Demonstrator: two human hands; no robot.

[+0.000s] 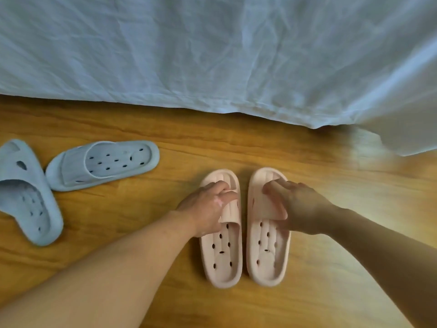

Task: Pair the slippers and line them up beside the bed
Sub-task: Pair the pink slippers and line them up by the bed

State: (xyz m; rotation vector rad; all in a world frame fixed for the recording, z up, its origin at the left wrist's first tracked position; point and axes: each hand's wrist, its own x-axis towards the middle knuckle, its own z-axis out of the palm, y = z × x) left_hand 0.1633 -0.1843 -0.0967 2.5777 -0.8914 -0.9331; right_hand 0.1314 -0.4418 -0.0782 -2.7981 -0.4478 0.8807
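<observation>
Pink slippers (244, 228) paired near bed edge (212, 107), seemingly gripped

- This is a bedroom in a home.
- A bed (212, 48) draped in a wrinkled pale blue sheet fills the far side of the view, the sheet's hem hanging down to the floor.
- The floor (331, 174) just in front of the bed is warm, glossy wood-grain boards.
- Soft house slippers lie on that floor near the bed: a pink pair (243, 245) toes toward the bed, and two blue ones (71, 171) further left along it, lying askew.
</observation>
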